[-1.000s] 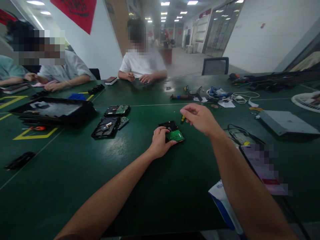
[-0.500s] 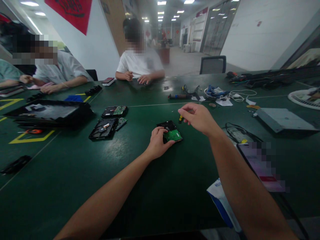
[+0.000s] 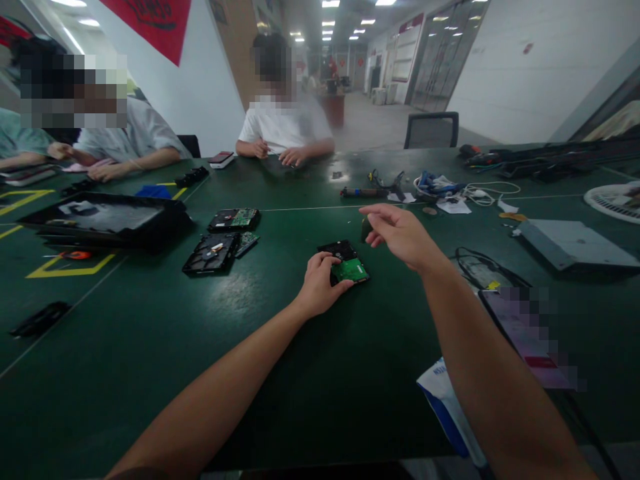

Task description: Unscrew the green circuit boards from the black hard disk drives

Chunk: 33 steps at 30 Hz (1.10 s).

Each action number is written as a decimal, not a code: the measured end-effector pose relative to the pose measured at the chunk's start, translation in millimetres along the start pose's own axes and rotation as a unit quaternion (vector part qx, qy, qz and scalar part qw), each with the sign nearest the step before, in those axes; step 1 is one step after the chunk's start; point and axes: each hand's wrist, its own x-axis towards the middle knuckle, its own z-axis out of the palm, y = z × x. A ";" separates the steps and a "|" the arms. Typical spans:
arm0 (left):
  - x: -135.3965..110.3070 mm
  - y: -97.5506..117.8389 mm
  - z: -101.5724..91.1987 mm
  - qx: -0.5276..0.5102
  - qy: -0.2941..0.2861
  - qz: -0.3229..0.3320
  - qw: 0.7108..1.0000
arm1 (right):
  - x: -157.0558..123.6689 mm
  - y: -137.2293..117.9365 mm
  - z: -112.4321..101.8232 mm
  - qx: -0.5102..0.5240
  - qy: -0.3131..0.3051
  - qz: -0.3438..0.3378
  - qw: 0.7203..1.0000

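Note:
A hard drive (image 3: 353,270), its green circuit board facing up, lies on the table in front of me. My left hand (image 3: 320,283) grips its near left edge, thumb along the front and fingers over the side. Just above and right of the drive, my right hand (image 3: 393,237) has its fingers curled and the index finger reaching left. A small dark screwdriver (image 3: 365,231), blurred, stands at those fingertips; its tip cannot be made out. To the left lie another hard drive (image 3: 233,219), an opened drive case (image 3: 211,253) and a loose circuit board (image 3: 247,243).
A black tray (image 3: 107,223) sits at left beside an orange-handled tool (image 3: 76,255). Cables (image 3: 437,183) and a grey metal box (image 3: 575,243) are at right. A phone (image 3: 525,333) and a white-blue packet (image 3: 445,400) flank my right forearm. Two people (image 3: 287,127) (image 3: 135,133) work across the table.
My right index finger has stretched out from its pinch, and the yellow-black screwdriver now looks smeared. The left hand keeps its hold on the drive. The whole view has shifted slightly.

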 end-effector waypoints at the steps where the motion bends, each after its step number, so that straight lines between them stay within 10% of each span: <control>1: 0.1 -0.3 0.3 0.001 0.001 0.000 1.000 | 0.2 1.0 0.2 -0.020 0.003 -0.010 1.000; 33: 0.1 0.7 -0.8 -0.005 0.000 0.005 1.000 | 3.3 8.1 4.0 -0.086 0.075 -0.008 0.993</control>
